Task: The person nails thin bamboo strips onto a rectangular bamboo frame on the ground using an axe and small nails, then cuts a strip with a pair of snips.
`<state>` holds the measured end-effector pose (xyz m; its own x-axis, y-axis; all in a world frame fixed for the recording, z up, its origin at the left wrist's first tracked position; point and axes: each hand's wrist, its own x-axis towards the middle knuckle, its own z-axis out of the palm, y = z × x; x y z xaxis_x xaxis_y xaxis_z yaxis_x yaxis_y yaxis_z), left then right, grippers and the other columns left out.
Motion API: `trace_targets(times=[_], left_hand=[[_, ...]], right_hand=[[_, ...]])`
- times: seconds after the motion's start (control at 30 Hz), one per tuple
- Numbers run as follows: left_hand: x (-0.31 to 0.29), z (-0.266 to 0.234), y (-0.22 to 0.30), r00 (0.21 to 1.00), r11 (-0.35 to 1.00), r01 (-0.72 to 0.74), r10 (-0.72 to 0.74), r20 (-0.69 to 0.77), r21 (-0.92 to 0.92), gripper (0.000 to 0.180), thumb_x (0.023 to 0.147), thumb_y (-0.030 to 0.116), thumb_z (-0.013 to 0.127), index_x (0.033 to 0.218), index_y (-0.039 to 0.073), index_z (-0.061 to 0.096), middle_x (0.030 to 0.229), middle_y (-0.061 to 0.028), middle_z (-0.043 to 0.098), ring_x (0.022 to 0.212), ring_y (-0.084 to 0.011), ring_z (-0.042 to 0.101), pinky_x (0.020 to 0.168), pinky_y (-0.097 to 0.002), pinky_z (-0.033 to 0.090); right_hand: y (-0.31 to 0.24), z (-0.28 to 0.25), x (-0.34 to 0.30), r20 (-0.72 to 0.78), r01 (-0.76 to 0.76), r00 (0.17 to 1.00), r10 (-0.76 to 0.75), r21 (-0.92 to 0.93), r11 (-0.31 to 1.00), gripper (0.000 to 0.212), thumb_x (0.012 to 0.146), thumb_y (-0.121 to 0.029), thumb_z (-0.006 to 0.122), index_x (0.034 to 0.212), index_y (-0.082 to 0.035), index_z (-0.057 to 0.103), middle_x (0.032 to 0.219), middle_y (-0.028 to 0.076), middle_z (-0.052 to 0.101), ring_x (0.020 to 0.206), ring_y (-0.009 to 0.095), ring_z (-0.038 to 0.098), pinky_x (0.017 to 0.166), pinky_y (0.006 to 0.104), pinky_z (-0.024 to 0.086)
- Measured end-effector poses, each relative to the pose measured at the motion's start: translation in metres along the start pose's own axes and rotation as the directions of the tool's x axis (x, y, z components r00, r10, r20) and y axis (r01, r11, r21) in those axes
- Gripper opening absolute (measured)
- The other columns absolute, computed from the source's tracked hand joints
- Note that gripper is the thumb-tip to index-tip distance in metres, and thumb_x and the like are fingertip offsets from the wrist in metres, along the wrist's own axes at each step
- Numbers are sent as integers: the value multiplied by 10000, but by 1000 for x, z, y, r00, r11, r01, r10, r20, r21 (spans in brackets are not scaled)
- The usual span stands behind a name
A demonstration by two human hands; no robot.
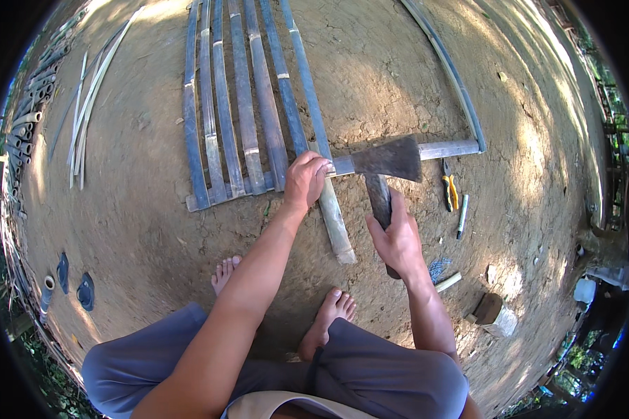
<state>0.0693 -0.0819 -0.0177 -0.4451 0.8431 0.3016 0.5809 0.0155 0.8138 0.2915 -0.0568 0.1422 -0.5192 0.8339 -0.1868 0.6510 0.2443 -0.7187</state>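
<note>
My right hand [398, 241] is wrapped round the dark handle of a hatchet [391, 158]. Its broad metal head is over the bamboo crosspiece [451, 149], just right of my left hand [306, 183]. That left hand is closed in a pinch where one bamboo slat [306, 77] crosses the crosspiece. Whatever its fingertips hold is too small to make out. This slat's pale end [338, 237] runs past the crosspiece toward my feet. Several other bamboo slats [242, 91] lie side by side to the left, their near ends on the same crosspiece.
A bamboo side rail [446, 56] meets the crosspiece at right. Nearby lie yellow-black pliers [449, 187], a white marker [463, 216], a nail pile [438, 268], a short pale stick [449, 282] and a small block-like object [495, 314]. Thin strips [87, 112] and sandals [85, 292] are left.
</note>
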Motion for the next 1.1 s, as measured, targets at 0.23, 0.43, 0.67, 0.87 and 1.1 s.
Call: trace_targets(times=[0.23, 0.43, 0.67, 0.87, 1.1], left_hand=[[4, -3, 8, 1000, 999, -12, 12, 4, 40, 94, 817, -24, 768, 901, 13, 745, 914, -134, 701, 864, -344, 704, 759, -419, 574], [3, -4, 9, 999, 1000, -23, 23, -24, -15, 77, 818, -36, 754, 877, 3, 725, 862, -136, 668, 817, -354, 688, 736, -441, 572], [5, -5, 9, 999, 998, -31, 32, -9, 52, 64, 835, 6, 784, 888, 7, 748, 866, -142, 690, 809, -344, 702, 717, -429, 563], [5, -2, 10, 998, 998, -56, 56, -4, 21, 70, 839, -26, 757, 895, 4, 729, 868, -141, 655, 832, -358, 688, 745, -449, 565], [4, -5, 6, 999, 999, -36, 36, -10, -10, 104, 837, -41, 761, 929, 9, 762, 915, -136, 689, 835, -350, 701, 741, -436, 572]], right_hand=[[11, 51, 37, 111, 53, 994, -21, -293, 954, 603, 988, -174, 623, 1481, 58, 364, 820, 327, 704, 728, 520, 711, 664, 591, 578], [3, 49, 42, -35, 42, 998, -50, -206, 978, 552, 996, -182, 617, 1457, 22, 392, 836, 341, 703, 731, 525, 714, 656, 609, 579], [17, 49, 45, 33, 33, 999, -25, -277, 960, 541, 976, -160, 625, 1424, 35, 390, 807, 318, 704, 715, 533, 702, 649, 611, 580], [31, 62, 40, 8, 60, 998, -60, -240, 969, 586, 943, -122, 650, 1434, 44, 377, 782, 325, 693, 703, 525, 701, 639, 600, 576], [15, 48, 27, -42, 4, 999, -11, -151, 989, 596, 959, -137, 645, 1465, 34, 380, 787, 347, 689, 753, 551, 695, 662, 617, 554]])
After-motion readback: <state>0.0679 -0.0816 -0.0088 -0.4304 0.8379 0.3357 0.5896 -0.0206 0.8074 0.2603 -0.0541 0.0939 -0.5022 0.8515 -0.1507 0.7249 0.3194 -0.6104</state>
